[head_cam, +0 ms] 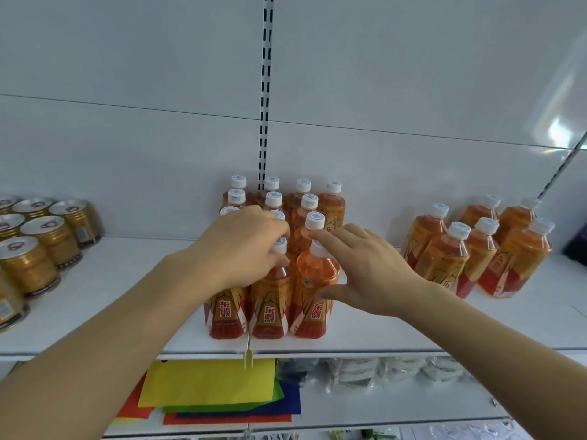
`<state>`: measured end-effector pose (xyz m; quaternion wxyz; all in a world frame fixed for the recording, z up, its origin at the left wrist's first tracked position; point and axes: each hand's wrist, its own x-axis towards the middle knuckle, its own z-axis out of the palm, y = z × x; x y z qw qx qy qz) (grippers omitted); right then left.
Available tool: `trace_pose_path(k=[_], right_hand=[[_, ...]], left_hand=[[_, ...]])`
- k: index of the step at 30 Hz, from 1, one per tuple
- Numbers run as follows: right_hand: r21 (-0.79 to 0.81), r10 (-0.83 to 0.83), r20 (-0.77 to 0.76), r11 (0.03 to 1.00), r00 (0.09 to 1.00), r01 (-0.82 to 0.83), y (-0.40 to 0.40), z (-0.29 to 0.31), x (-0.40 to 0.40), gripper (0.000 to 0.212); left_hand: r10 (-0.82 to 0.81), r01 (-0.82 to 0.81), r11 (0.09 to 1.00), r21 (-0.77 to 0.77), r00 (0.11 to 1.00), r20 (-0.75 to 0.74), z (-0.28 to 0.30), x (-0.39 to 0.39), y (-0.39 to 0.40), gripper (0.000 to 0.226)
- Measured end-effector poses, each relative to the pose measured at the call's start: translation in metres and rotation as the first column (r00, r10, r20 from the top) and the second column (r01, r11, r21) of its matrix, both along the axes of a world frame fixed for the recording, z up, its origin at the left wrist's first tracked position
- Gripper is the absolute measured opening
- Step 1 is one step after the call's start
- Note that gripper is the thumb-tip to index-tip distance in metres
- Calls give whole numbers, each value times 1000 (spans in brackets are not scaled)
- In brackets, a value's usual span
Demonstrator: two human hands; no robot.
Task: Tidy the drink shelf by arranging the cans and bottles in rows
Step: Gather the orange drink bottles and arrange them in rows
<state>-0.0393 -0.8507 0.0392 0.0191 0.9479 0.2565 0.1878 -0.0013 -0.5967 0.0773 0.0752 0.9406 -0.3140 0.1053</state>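
Note:
Several orange drink bottles with white caps stand in tight rows at the middle of the white shelf (127, 296). My left hand (241, 246) lies over the front left bottles, fingers curled around the neck of the front middle bottle (270, 300). My right hand (365, 268) rests spread against the front right bottle (313, 296), forefinger by its cap and thumb on its side. A looser cluster of the same bottles (476, 252) stands to the right. Gold cans (41, 246) sit in rows at the left.
The shelf's front edge carries a small yellow clip (247, 354). Below it, a lower shelf holds coloured paper sheets (206, 385) and clear plastic packets (381, 373). A slotted upright (265, 90) runs up the white back panel.

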Motion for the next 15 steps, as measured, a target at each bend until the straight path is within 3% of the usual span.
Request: trace_pose_path(k=[8, 11, 15], right_hand=[[-66, -36, 23, 997, 999, 37, -1, -2, -10, 104], [-41, -78, 48, 996, 996, 80, -15, 8, -22, 88], [30, -187, 88, 982, 978, 185, -72, 22, -29, 64]], left_hand=[[-58, 57, 996, -74, 998, -7, 10, -3, -14, 51], [-101, 122, 976, -182, 987, 123, 17, -12, -37, 46], [-153, 183, 959, -216, 977, 148, 19, -21, -85, 44]])
